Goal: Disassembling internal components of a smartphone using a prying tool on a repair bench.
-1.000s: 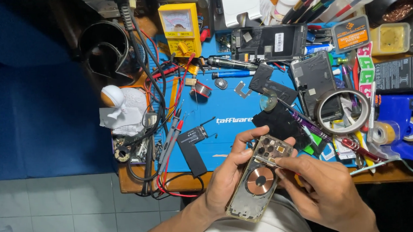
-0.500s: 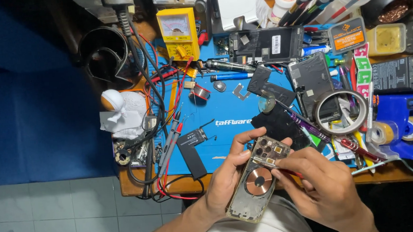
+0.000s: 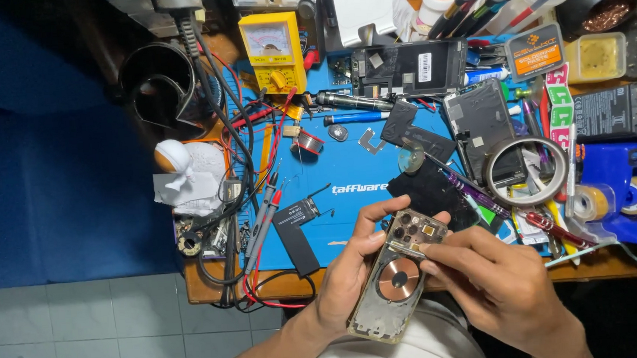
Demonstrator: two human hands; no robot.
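An opened phone back housing [image 3: 395, 284], with a copper-coloured round coil at its middle and camera openings at its upper end, is held tilted above the near edge of the table [image 3: 214, 287], over the person's lap. It is gripped along its left side by the left hand [image 3: 349, 272], whose fingers [image 3: 381, 213] are curled around the upper edge. The right hand [image 3: 499, 282] is laid against the housing's right side; its fingers [image 3: 443, 246] are pressed together in a pinch on a thin metal tool [image 3: 406, 249] that lies across the housing just above the coil.

The table is covered by a blue work mat [image 3: 348, 177], and the space just beyond the hands is crowded. A black battery strip [image 3: 296, 233] is set just left of the left hand, beside red and black probe leads [image 3: 261, 213]. A black cloth patch [image 3: 428, 190] lies directly behind the housing. A roll of clear tape [image 3: 525, 172] rests on a dark phone body [image 3: 485, 126] to the right, near a blue tape dispenser [image 3: 617, 180]. Farther back a yellow multimeter [image 3: 274, 51] is stood upright, with a second opened phone [image 3: 409, 68] to its right. A white tissue wad [image 3: 187, 177] is placed at the mat's left edge.
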